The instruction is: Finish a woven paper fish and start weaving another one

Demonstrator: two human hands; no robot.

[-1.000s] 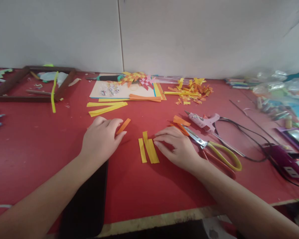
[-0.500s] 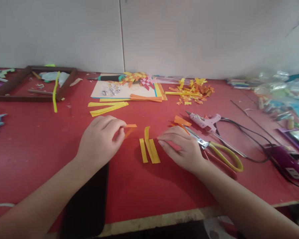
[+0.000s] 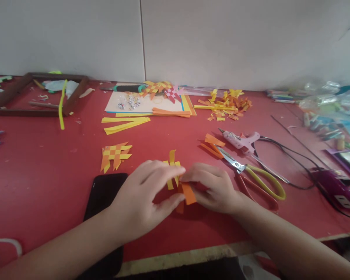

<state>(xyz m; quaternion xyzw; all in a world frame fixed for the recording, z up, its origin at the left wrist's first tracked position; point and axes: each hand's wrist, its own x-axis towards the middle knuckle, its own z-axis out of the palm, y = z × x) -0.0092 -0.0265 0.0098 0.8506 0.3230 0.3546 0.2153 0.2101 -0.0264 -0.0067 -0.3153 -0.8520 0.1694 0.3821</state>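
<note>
The folded orange strip (image 3: 189,194) is at the near right edge of the short yellow strips (image 3: 172,157), the landmark here. The hands partly cover these yellow strips. Left of them lies a woven paper piece (image 3: 116,152); nearer, on that side, a black smartphone (image 3: 105,190) lies partly under the left forearm. To their right are scissors (image 3: 237,166), with loose orange strips (image 3: 215,140) by the blades, and a glue gun (image 3: 242,142). Beyond them are long yellow strips (image 3: 128,126), stacked sheets (image 3: 148,104) and a scrap pile (image 3: 230,102); far left is a rectangular frame (image 3: 20,112).

The strips are flat, narrow paper; the woven piece is checkered orange and yellow with pointed ends. The frame is dark brown, the red surface (image 3: 61,155) smooth with a worn near edge.

The left hand (image 3: 148,194) is open, a gap between thumb and forefinger, its thumb tip by the orange strip; contact is unclear. The right hand (image 3: 212,186) is narrow, fingertips pinching the strip's upper end.
</note>
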